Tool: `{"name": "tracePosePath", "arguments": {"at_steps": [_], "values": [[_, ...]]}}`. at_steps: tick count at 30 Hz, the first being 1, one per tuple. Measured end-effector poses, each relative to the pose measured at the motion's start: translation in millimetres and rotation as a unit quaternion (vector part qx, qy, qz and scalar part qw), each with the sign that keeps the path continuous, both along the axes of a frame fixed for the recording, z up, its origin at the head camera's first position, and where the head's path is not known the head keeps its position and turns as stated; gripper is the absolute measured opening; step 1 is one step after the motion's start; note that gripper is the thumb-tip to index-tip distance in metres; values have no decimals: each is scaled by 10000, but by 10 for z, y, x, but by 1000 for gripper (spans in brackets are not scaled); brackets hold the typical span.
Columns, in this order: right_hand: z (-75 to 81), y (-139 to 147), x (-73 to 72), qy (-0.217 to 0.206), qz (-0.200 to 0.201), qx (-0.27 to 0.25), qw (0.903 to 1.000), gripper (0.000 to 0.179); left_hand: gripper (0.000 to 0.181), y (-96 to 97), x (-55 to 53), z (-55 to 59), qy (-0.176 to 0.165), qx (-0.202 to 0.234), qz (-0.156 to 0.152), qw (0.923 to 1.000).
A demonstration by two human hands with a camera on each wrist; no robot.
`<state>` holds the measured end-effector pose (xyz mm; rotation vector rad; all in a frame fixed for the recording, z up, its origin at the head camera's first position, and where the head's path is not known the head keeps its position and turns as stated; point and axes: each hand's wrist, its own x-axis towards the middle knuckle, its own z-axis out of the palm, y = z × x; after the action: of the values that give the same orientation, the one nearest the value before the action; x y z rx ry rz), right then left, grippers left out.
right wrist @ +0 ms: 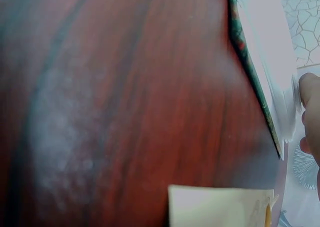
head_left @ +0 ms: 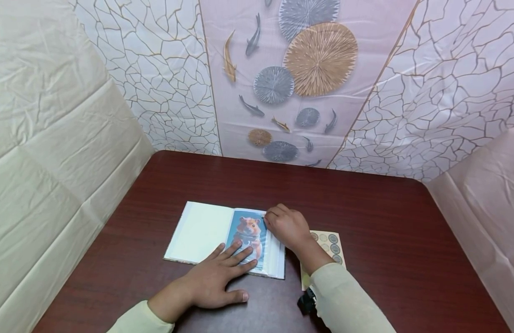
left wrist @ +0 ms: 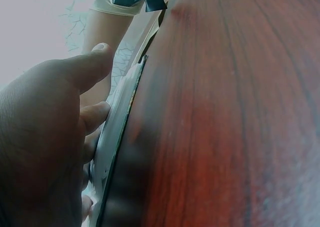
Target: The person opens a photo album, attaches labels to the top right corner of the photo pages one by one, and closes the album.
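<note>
A photo album (head_left: 198,231) lies spread on the table, its left page blank white. On its right page is a picture (head_left: 248,225) of a furry orange animal on a blue ground. My left hand (head_left: 217,277) rests flat on the lower part of the picture, fingers spread and thumb over the table edge of the album. At the picture's upper right corner, my right hand (head_left: 288,226) has its fingers curled, fingertips right at the page. I cannot tell what lies between them. The right wrist view shows the album's stacked pages (right wrist: 280,87) close beside that hand.
A cream sheet (head_left: 339,252) printed with round grey and pale discs lies right of the album, partly under the right forearm. A black wrist mount (head_left: 307,301) sits by the right sleeve. The dark red table (head_left: 406,259) is bordered by patterned curtains (head_left: 165,69).
</note>
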<state>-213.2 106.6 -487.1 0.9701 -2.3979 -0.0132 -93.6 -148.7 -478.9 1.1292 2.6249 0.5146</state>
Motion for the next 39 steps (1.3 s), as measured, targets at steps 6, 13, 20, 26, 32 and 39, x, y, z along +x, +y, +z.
{"name": "tracePosePath", "arguments": {"at_steps": [6,13,20,26,32,39], "values": [[24,-3,0,-310,46,114,9994,9,73,-3,-4,-6,20,17,1,10000],[103,-9,6,-887,-23,255,9957,12,73,1,3,-10,56,17,-11,10000],[196,6,53,-1596,-35,625,9852,22,74,7,4,-2,-23,-4,-6,10000],[277,55,156,-2616,-294,1096,9585,55,73,12,9,23,-57,-51,42,10000],[323,82,267,-3383,-586,900,9349,68,73,29,20,47,40,-128,69,9999],[330,137,380,-3804,-551,679,9207,86,71,45,41,53,75,-84,127,9999]]}}
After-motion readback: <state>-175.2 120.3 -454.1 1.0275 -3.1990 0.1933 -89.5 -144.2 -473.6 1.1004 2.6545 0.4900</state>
